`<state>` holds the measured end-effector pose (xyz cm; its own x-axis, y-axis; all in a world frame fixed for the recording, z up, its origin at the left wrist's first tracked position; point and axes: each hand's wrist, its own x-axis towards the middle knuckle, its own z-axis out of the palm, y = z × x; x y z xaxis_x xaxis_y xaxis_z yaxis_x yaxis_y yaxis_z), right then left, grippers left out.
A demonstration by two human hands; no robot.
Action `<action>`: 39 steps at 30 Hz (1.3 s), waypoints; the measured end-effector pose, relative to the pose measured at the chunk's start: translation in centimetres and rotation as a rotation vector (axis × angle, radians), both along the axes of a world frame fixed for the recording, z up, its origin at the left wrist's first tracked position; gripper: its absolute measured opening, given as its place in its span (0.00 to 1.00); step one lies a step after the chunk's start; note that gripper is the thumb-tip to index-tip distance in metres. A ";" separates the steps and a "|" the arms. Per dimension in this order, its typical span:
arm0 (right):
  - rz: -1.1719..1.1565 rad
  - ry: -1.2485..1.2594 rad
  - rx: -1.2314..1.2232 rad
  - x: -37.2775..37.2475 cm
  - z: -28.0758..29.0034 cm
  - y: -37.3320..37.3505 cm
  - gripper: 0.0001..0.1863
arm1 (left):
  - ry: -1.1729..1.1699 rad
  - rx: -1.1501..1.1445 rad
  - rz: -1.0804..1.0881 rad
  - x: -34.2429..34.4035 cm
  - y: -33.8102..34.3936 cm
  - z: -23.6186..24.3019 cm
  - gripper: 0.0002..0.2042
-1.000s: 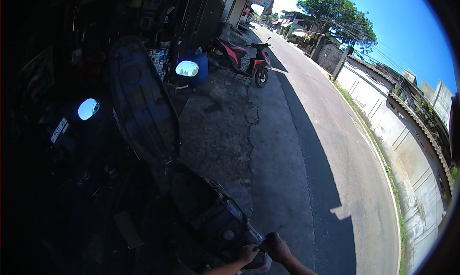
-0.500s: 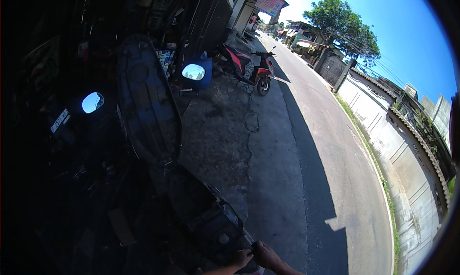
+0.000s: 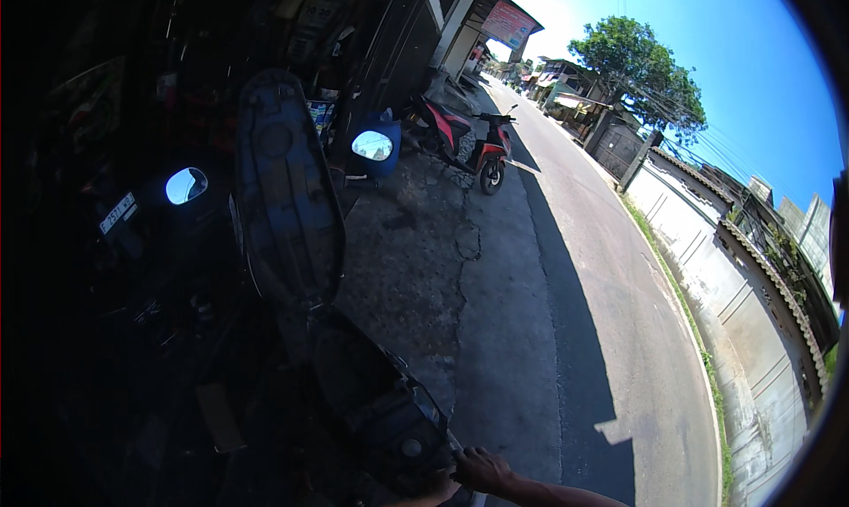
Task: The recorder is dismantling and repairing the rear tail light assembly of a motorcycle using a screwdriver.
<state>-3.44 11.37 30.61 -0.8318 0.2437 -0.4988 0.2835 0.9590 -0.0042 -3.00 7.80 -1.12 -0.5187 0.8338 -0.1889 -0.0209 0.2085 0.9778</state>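
Note:
A scooter with its seat (image 3: pixel 287 180) tipped up stands before me, the dark underside of the seat facing me. Below the hinge lies the open under-seat compartment (image 3: pixel 354 374), with a round cap (image 3: pixel 411 448) near its rear end. My right hand (image 3: pixel 482 469) is closed at the rear right edge of the scooter body, beside a pale strip; what its fingers grip is hidden. Close by on the left, my left hand (image 3: pixel 439 487) reaches in from the lower edge by the scooter's tail. Its fingers are lost in shadow and behind the right hand.
Two mirrors, a left one (image 3: pixel 186 186) and a right one (image 3: pixel 372 145), stick out beyond the seat. A red and black scooter (image 3: pixel 464 140) is parked ahead on cracked concrete (image 3: pixel 398 268). The road (image 3: pixel 619 304) runs along the right, with a white wall (image 3: pixel 707 233) across it. Deep shade covers the left.
My right hand has shifted slightly left, and more of its forearm shows. My left hand has sunk lower and shows less. The whole view has shifted slightly; the seat stays raised.

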 end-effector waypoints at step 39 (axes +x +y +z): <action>0.228 -0.198 0.072 -1.7 -2.1 -0.3 0.19 | 0.269 0.049 0.106 1.7 2.6 -3.5 0.23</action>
